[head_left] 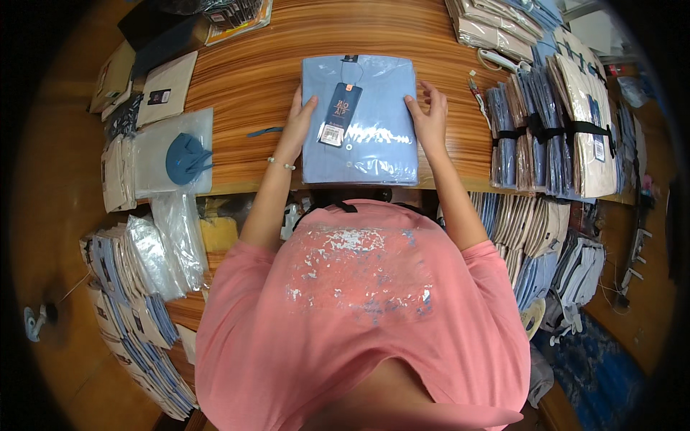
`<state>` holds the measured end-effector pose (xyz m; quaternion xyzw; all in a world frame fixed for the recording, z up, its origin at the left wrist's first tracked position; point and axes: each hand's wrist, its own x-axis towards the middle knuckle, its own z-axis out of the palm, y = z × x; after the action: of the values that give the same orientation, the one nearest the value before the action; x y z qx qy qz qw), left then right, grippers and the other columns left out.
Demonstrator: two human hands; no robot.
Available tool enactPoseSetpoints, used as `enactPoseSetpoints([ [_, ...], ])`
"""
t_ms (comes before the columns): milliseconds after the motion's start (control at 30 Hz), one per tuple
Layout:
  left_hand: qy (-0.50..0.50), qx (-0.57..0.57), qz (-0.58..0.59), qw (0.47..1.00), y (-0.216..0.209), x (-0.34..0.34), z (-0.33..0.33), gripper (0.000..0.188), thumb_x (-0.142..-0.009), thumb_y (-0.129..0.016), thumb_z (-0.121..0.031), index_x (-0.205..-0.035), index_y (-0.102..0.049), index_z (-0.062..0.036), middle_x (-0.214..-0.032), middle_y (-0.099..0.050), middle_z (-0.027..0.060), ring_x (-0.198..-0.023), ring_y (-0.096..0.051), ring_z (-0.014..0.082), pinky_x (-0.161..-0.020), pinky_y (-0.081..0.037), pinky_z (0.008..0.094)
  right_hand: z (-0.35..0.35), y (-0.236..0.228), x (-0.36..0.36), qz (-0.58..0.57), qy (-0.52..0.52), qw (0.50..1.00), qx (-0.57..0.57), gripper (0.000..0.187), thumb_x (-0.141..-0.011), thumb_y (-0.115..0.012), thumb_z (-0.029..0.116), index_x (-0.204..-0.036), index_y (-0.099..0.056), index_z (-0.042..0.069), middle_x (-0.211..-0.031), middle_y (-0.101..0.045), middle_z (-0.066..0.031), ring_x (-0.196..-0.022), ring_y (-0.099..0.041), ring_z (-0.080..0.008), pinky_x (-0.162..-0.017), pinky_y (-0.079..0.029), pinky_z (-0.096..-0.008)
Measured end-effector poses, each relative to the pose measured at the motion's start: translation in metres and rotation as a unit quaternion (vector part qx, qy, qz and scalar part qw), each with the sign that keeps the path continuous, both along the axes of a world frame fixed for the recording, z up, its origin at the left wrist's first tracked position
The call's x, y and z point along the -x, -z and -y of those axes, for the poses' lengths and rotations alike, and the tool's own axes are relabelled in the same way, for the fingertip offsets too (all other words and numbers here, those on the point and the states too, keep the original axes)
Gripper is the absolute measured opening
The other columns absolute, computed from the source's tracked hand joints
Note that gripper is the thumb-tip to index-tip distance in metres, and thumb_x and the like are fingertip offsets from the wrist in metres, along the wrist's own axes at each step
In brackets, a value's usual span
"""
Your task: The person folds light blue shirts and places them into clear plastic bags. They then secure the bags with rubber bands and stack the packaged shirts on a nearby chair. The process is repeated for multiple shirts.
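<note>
A folded light-blue shirt [384, 108] in a clear, shiny plastic bag lies on the wooden table in front of me. A dark navy hang tag [341, 115] on a thin loop shows on its front, along with small pale buttons. My left hand [296, 122] grips the bag's left edge, thumb near the top surface and the other fingers mostly hidden beside it. At the right edge, my right hand [430, 118] rests its thumb against the bag, while its fingers stand apart from the plastic. A beaded bracelet [281, 164] circles my left wrist.
Strapped bundles of bagged shirts [553, 133] stand at the right, near a white-handled tool [499, 59]. Clear bags [154, 161] with a round blue piece [188, 158] lie left. More folded garments [129, 316] fill the lower left; a wood-grain table [244, 79] spans ahead.
</note>
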<state>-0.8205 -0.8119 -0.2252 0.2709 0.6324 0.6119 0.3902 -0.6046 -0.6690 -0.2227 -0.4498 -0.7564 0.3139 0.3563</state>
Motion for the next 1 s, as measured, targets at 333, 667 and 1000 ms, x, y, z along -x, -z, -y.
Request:
enactPoseSetpoints([
  [333,0.018,0.073,-0.143,0.987,-0.014,-0.003,0.0,0.066,-0.09,-0.05,-0.032,-0.14,-0.017,-0.0027,-0.137,-0.034,0.0193,-0.125,-0.035,0.0267,-0.102,-0.027,0.0304,0.014,-0.02,-0.007,-0.08,-0.066,0.942,0.32,0.056,-0.092,-0.045,0.028,-0.136,-0.026,-0.001,-0.133,-0.037,-0.022,-0.119,-0.04,-0.0268,-0.098,-0.032,-0.0326],
  [667,-0.076,-0.149,-0.454,0.875,-0.096,-0.024,-0.071,0.036,-0.087,-0.052,-0.02,-0.117,-0.05,-0.0001,-0.121,-0.048,0.0184,-0.118,-0.041,0.0309,-0.101,-0.029,0.036,0.011,-0.074,0.054,0.029,-0.178,0.979,-0.09,0.033,-0.089,-0.046,0.027,-0.113,-0.055,0.005,-0.121,-0.05,-0.0168,-0.112,-0.046,-0.0326,-0.093,-0.034,-0.0437],
  [1000,-0.096,0.131,-0.559,0.813,0.003,-0.036,-0.1,0.04,-0.09,-0.037,-0.035,-0.119,-0.056,-0.015,-0.136,-0.036,0.0186,-0.13,-0.02,0.0426,-0.099,-0.011,0.0641,-0.015,0.0,0.102,0.249,0.025,0.959,-0.136,0.041,-0.089,-0.038,0.036,-0.121,-0.053,0.017,-0.13,-0.045,-0.0133,-0.127,-0.029,-0.0357,-0.097,-0.007,-0.0684],
])
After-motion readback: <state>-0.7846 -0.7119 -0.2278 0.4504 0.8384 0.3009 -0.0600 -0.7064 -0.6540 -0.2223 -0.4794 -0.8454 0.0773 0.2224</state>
